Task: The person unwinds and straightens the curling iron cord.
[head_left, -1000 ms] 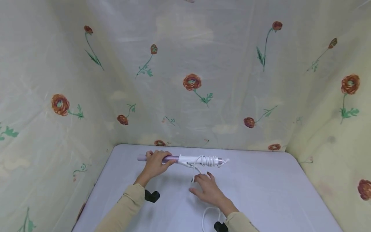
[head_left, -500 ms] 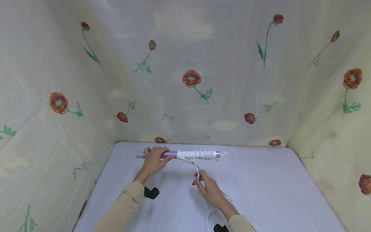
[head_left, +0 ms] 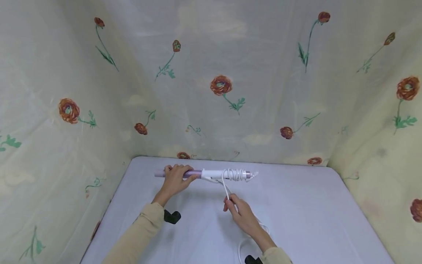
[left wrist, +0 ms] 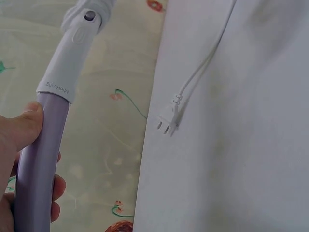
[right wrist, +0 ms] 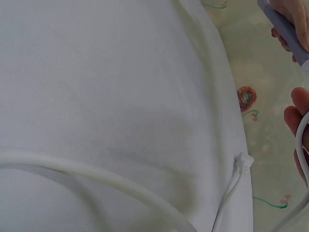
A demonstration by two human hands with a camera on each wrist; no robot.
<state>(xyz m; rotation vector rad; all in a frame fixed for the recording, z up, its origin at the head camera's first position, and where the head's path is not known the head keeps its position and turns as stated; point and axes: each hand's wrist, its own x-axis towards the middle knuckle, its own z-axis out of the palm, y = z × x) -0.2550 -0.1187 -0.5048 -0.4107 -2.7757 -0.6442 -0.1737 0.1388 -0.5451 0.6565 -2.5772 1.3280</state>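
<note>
A hair curling iron [head_left: 212, 174], with a purple barrel [left wrist: 42, 150] and a white handle [left wrist: 67, 67], is held level over the far part of the table. My left hand [head_left: 174, 179] grips the purple barrel, thumb along its near side. White cord [head_left: 235, 175] is wound in several turns round the handle's right end. From these coils a strand comes down to my right hand [head_left: 242, 214], which pinches it between thumb and fingers below the handle. In the left wrist view, the two-pin plug [left wrist: 168, 116] lies at the table's edge.
Loose cord [head_left: 240, 249] trails over the white table [head_left: 313, 220] beside and under the right forearm. Flower-printed sheeting [head_left: 217, 121] rises behind the table and on both sides. A black wrist-camera piece [head_left: 172, 217] shows by the left sleeve.
My right hand has gone from loosely spread fingers near the hanging cord to pinching it, then moved slightly right. The left hand keeps its grip on the curling iron.
</note>
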